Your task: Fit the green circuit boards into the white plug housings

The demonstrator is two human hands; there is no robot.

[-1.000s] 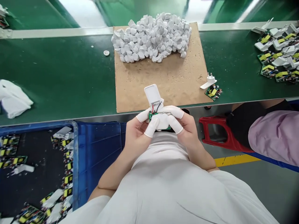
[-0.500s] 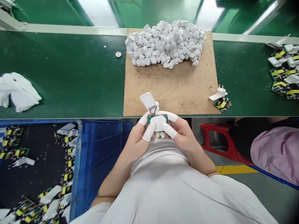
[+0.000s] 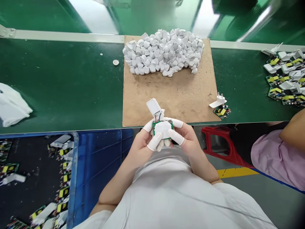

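Both hands meet close to my body, just below the belt's front edge. My left hand (image 3: 143,141) and my right hand (image 3: 187,140) wear white finger cots and grip one charger assembly (image 3: 162,127): a green circuit board pressed against a white housing. A white lid (image 3: 154,106) hangs off the board by red and black wires and sticks up over the cardboard sheet (image 3: 166,92). A heap of small white plastic caps (image 3: 164,52) lies at the far end of that sheet.
On the green conveyor belt (image 3: 62,82) lie a white cloth (image 3: 11,108) at left, one plug with board (image 3: 220,106), and several more plug boards (image 3: 286,76) at far right. A blue crate (image 3: 100,159) holds more boards. A red stool (image 3: 221,143) and another person's arm (image 3: 293,130) are to the right.
My hands have turned the assembly a little and the lid tilts lower. The camera view has shifted slightly. Another person's bare arm has come into view at the right.
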